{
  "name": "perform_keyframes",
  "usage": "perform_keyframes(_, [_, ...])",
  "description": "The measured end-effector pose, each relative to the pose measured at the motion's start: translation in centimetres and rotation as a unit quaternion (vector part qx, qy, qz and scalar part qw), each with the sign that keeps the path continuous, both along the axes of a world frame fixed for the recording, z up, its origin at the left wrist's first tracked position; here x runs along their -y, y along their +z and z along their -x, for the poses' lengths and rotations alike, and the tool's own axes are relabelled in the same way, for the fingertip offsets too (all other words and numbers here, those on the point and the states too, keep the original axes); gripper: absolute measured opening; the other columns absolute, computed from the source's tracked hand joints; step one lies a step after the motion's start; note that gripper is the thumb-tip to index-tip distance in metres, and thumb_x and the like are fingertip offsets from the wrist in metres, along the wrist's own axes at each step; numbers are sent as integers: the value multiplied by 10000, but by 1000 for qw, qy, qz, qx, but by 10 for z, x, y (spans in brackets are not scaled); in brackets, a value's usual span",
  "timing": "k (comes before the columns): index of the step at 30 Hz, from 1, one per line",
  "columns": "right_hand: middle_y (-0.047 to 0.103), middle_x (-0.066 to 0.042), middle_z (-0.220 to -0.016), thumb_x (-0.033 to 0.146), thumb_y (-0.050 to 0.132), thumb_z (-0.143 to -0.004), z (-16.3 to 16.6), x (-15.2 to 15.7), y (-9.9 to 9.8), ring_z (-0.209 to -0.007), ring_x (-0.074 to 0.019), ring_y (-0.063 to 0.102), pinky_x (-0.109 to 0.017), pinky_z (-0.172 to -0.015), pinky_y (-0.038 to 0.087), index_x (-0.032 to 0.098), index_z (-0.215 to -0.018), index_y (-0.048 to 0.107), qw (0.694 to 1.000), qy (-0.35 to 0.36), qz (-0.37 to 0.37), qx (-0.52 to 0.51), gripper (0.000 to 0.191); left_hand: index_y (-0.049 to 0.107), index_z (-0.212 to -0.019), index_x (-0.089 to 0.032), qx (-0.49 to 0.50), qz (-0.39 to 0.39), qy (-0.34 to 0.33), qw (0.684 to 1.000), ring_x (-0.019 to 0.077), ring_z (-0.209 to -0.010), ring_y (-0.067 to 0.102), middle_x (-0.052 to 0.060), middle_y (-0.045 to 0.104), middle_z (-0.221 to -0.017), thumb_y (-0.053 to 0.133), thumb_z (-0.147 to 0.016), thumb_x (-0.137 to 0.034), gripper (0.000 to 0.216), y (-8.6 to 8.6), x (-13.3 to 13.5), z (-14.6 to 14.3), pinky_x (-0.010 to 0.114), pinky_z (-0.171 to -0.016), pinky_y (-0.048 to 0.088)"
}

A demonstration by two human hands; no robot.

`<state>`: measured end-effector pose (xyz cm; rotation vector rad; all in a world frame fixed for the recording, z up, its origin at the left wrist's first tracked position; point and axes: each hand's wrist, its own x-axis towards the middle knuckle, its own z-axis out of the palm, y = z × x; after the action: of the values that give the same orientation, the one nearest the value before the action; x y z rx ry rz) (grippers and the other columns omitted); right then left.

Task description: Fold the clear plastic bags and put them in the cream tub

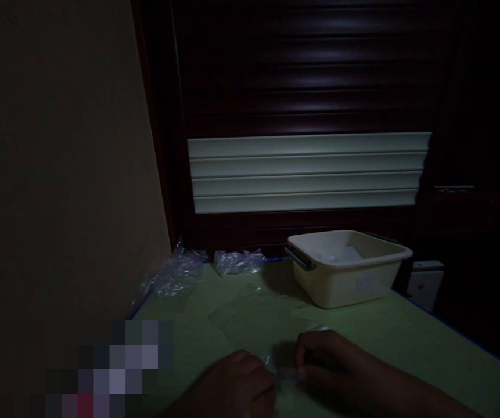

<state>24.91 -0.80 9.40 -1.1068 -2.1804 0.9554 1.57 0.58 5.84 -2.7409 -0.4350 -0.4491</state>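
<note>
Low in the head view, my left hand (234, 384) is closed, its knuckles up and its fingertips mostly hidden. To the right of it, my right hand (337, 361) curls with thumb and forefinger brought together in a pinch. A small piece of clear plastic (287, 380) stretches between the two hands, and both appear to grip its edges. It is dark here, so its exact shape and anything inside cannot be made out. Beneath the hands lies a pale green tabletop (241, 313).
A cream plastic basin (349, 284) with dark handles stands at the back right, with clear plastic inside. Crumpled clear plastic bags (177, 273) lie at the back left by the wall (79, 174). Behind is a slatted panel (306, 174). A pixelated patch covers the lower left.
</note>
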Motion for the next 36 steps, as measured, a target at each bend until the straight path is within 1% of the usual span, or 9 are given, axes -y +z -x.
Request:
perform_keyframes(5, [615, -15, -741, 256, 532, -856, 8, -6, -8, -713, -151, 549, -247, -651, 421, 163, -774, 579, 998, -29, -7, -61, 132, 568, -830, -150, 1, -13, -16, 1000, 131, -695, 578, -26, 643, -739, 619, -922, -251, 146, 9, 3, -4, 264, -635, 411])
perform_keyframes(10, [599, -22, -729, 302, 507, -866, 14, -12, -15, -687, -155, 547, -253, -630, 425, 153, -787, 569, 995, -39, -13, -91, 179, 544, -772, -159, -10, -17, -19, 1000, 129, -688, 568, -35, 638, -732, 683, -875, -255, 198, 17, 7, -5, 274, -634, 412])
perform_keyframes(12, [603, -24, -730, 286, 496, -866, 16, -12, -16, -677, -156, 551, -252, -618, 424, 149, -806, 578, 996, -43, -22, -79, 170, 568, -837, -155, -20, -11, -7, 1000, 140, -699, 571, -26, 646, -758, 701, -858, -261, 171, 19, 8, -5, 275, -632, 414])
perform_keyframes(17, [636, -30, -761, 203, 481, -860, 18, -11, -16, -695, -157, 576, -250, -632, 427, 153, -827, 594, 997, -39, -45, -49, 128, 601, -969, -153, -17, 4, 18, 1000, 175, -792, 583, 11, 664, -886, 769, -792, -318, 294, 15, 8, -4, 278, -689, 437])
perform_keyframes(21, [615, -30, -754, 262, 465, -881, 18, -11, -16, -684, -157, 557, -253, -621, 429, 162, -827, 562, 994, -59, -58, -71, 150, 608, -917, -145, -4, 7, 20, 1000, 177, -808, 573, 18, 653, -887, 728, -827, -358, 261, 9, 5, -2, 275, -713, 447])
perform_keyframes(25, [593, -36, -737, 312, 434, -897, 14, -6, -11, -688, -166, 546, -270, -632, 435, 172, -794, 545, 986, -103, -117, -62, 206, 611, -970, -138, -6, 16, 14, 1000, 178, -812, 574, 22, 655, -915, 734, -821, -343, 282, 8, 4, -1, 280, -718, 456])
perform_keyframes(27, [592, -42, -723, 308, 431, -896, 12, -1, -5, -673, -166, 548, -271, -627, 430, 170, -767, 553, 984, -78, -155, -28, 225, 612, -940, -140, -3, 17, 12, 1000, 171, -803, 572, 16, 655, -915, 758, -797, -319, 272, 8, 4, -1, 270, -698, 453])
perform_keyframes(31, [618, -66, -742, 162, 447, -834, 12, 7, 1, -678, -173, 543, -284, -639, 413, 150, -752, 612, 967, 43, -234, 88, 184, 609, -842, -147, 8, 3, 10, 1000, 155, -750, 561, -11, 642, -819, 763, -789, -285, 213, 8, 4, -3, 265, -656, 435])
perform_keyframes(36, [657, -95, -904, 61, 474, -800, 20, 11, 2, -828, -196, 578, -285, -728, 428, 144, -879, 693, 964, 71, -207, 154, 247, 619, -793, -136, 30, -50, -17, 998, 145, -682, 532, -18, 626, -744, 775, -773, -258, 199, 7, 1, -4, 276, -606, 406])
